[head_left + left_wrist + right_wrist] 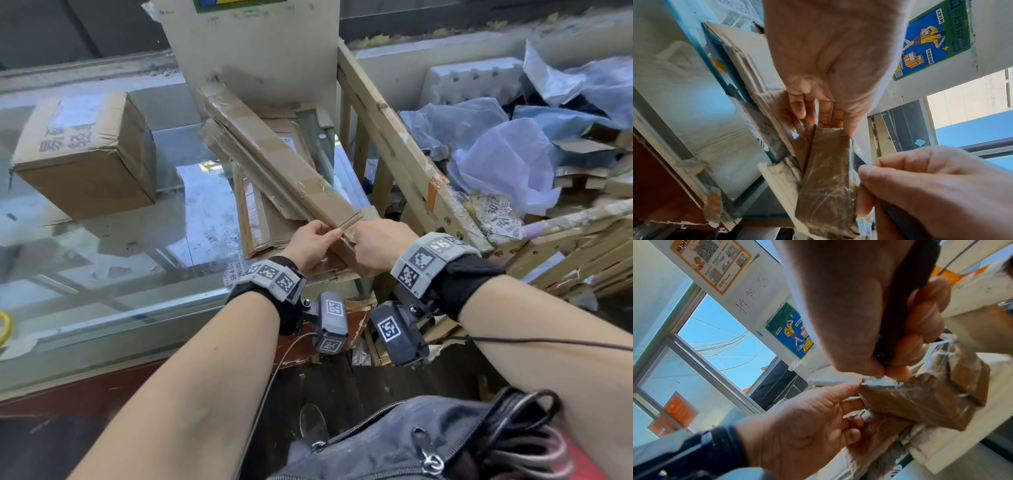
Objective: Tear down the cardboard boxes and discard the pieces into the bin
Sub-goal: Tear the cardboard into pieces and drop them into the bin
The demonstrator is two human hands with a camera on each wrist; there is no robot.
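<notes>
While the long flat box (pixel 274 154) lies slanted from 11 to 5 o'clock over the cardboard stack (pixel 263 226) on the glass counter (pixel 102 246), I see my left hand (pixel 313 245) pinching its near taped end. Right hand (pixel 380 245) at 3 o'clock of it, fisted on a dark tool (pixel 906 305), thumb and finger nipping clear tape (pixel 879 380). Wooden crate (pixel 394 137) at 2 o'clock holds plastic wrap (pixel 507 161) and cardboard scraps. Box brown, tape-wrapped, creased. Sealed box (pixel 85 154) at 10 o'clock.
</notes>
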